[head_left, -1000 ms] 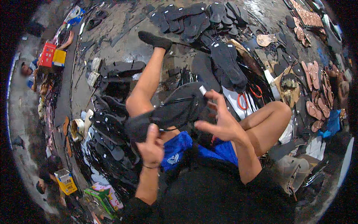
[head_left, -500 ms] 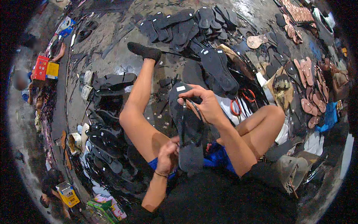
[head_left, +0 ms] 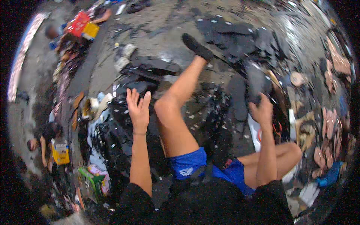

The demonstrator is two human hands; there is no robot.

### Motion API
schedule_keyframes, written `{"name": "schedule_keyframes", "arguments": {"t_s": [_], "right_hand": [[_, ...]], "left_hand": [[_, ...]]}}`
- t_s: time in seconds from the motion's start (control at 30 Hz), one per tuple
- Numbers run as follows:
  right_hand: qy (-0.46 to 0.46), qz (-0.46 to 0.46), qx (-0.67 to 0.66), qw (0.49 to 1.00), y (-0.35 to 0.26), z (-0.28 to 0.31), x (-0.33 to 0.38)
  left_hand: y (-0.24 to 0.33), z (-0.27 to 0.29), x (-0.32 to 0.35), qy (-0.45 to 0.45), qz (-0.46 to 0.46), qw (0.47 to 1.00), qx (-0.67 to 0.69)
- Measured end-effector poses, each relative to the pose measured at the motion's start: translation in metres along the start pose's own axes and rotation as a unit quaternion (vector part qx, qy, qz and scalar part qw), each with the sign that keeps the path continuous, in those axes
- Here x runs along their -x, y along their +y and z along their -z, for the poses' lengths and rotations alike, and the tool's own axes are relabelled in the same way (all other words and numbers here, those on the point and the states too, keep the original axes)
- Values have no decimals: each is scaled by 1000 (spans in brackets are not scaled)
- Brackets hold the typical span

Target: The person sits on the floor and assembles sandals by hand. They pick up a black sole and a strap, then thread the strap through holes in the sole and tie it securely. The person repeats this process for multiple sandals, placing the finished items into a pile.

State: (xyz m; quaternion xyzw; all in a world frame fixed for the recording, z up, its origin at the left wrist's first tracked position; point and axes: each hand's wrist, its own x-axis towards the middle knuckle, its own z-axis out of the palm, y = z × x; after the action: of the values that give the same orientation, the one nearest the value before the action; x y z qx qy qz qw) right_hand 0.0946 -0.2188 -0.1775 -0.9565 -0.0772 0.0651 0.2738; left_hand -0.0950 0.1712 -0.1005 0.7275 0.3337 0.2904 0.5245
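Note:
My left hand (head_left: 138,108) is raised, palm up and fingers spread, with nothing in it. It is nearest to the heap of black sandals (head_left: 112,137) beside my left leg. Out to the right, my right hand (head_left: 263,111) is closed round the near end of a black sandal (head_left: 256,78). Motion blurs this sandal, and its straps cannot be made out. Its far end points away from me, over the black soles. Next to it lies a long dark sole (head_left: 237,96).
Beyond my outstretched foot (head_left: 197,47) spreads a pile of black soles (head_left: 232,35). Scissors with orange handles (head_left: 278,130) lie by my right forearm. Pink sandals (head_left: 328,123) are at the far right. Two people sit at the left, near a red box (head_left: 79,23) and a yellow box (head_left: 60,152).
The sandal has gone from in front of my body to the far right in my right hand. My left hand has let go of it and moved left, opening. The view has shifted.

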Motion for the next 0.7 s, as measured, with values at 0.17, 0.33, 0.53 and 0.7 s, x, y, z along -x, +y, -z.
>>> {"name": "schedule_keyframes", "arguments": {"t_s": [0.17,0.33,0.53,0.7], "right_hand": [[-290,292,-327,851,-133,-36,77],[-133,-126,24,983,-47,-119,14],[-76,-143,-183,970,-5,-151,26],[-93,-120,-316,937,-18,-95,16]], "left_hand": [[22,-45,49,-99,-2,994,-49],[11,21,114,-193,29,968,-155],[19,11,130,-58,-166,899,-400],[34,-65,105,-215,-168,951,-147]]}}
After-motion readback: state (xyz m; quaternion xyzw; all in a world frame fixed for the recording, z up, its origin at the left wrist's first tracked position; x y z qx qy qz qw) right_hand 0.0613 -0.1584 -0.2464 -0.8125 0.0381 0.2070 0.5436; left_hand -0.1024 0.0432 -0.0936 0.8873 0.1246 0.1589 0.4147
